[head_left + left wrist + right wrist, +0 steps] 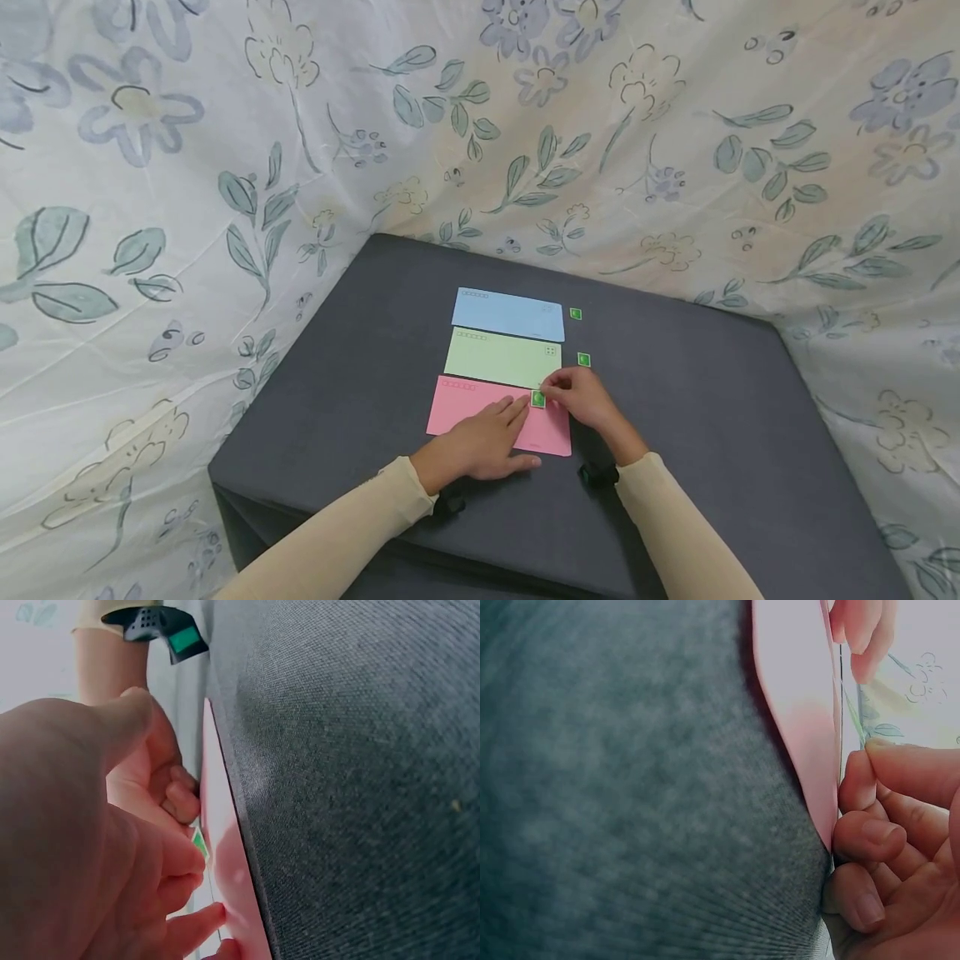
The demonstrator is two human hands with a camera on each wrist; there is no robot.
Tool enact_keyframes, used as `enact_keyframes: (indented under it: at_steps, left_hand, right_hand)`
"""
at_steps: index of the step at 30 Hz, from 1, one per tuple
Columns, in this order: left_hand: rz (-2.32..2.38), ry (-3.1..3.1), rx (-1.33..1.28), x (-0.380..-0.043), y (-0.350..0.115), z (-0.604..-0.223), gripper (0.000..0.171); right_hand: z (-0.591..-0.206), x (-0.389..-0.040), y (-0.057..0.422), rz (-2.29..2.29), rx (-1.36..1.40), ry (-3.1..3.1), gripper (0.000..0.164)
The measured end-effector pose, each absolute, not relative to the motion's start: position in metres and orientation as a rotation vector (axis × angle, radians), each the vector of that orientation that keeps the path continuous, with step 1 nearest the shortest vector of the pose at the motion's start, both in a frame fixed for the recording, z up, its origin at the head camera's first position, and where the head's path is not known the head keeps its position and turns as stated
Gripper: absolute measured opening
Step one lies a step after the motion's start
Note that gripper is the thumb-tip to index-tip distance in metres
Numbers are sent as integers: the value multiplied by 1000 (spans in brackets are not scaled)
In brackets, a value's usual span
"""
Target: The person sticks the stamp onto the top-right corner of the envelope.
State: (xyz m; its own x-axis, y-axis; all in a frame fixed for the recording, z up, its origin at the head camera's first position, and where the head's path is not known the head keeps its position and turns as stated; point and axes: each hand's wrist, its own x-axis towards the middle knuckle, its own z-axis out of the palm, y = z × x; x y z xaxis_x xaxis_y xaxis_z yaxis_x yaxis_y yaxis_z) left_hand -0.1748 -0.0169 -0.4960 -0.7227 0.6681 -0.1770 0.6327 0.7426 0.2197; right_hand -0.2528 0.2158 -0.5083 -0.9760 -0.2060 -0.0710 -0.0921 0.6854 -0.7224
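A pink envelope [450, 406] lies nearest the person, with a row of small printed boxes at its upper left. My left hand [487, 440] rests across its middle, fingers extended, the fingertips beside a green stamp [537, 400]. Thumb and index finger of my right hand [588, 400] pinch that stamp by its right edge, over the envelope's upper right corner. Seen in the right wrist view, the stamp [854, 712] stands tilted up from the pink paper, its edge between the fingertips. The other right fingers curl down by the envelope's edge.
Beyond the pink envelope lie a light green envelope [498, 357] and a blue envelope [506, 315]. One green stamp [583, 360] sits right of the green envelope, another stamp [575, 314] right of the blue one. A flower-patterned curtain [450, 125] surrounds the dark cloth-covered table [360, 350].
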Motion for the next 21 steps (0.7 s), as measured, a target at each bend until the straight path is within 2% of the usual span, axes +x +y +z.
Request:
enact_keyframes:
  at_steps: [21]
  left_hand:
    - [224, 2716, 1005, -174, -14, -498, 95]
  right_hand:
    - [-509, -253, 214, -1153, -271, 2762, 9]
